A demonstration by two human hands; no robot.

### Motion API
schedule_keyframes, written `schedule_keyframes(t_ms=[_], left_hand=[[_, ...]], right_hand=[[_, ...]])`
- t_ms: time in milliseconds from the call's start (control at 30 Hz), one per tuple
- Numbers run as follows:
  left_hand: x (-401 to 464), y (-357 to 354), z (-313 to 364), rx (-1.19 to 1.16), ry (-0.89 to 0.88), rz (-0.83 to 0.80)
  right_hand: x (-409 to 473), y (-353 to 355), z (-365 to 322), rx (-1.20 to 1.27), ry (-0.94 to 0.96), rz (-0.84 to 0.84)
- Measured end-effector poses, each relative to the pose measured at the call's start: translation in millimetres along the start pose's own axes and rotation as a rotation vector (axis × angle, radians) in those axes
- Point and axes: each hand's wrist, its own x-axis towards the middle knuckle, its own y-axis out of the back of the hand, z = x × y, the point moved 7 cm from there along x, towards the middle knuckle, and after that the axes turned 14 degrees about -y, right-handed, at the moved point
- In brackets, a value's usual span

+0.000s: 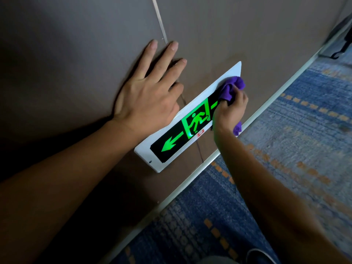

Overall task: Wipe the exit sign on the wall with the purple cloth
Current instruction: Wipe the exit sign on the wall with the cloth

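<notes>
Now your right hand (231,109) clenches the purple cloth (231,88) on the exit sign's (171,141) far end; left hand (150,88) flat, released above it, press evenly.

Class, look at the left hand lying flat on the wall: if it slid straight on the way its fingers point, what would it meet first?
The left hand would likely cross the pale vertical seam strip in the brown wall panel right at its fingertips; beyond that, only bare wall shows.

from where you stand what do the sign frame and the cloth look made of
Exit sign frame: likely white plastic or painted metal, smooth, with a slight sheen; it can't be told apart. Purple cloth: soft fabric, maybe microfibre, bunched into folds under the right hand.
</notes>
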Motion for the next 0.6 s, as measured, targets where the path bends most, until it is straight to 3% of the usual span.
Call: schedule_keyframes(t_ms=[233,400,500,600], left_hand=[[0.1,0.1,0.4,0.011,0.000,-0.007],[-1.4,-0.9,-1.4,0.038,-0.003,0.040],[-1.5,-0.4,-0.9,0.037,0.007,0.036],[-0.5,1.2,0.9,0.013,0.000,0.017]], right_hand=[[-134.8,-17.9,43.2,-0.054,0.253,-0.291],[-177.9,-18.6,61.6,-0.179,0.482,-0.415],[-134.6,-21.6,50.5,-0.114,0.352,-0.410],[-63.0,-20.3,27.5,-0.050,0.170,-0.276]])
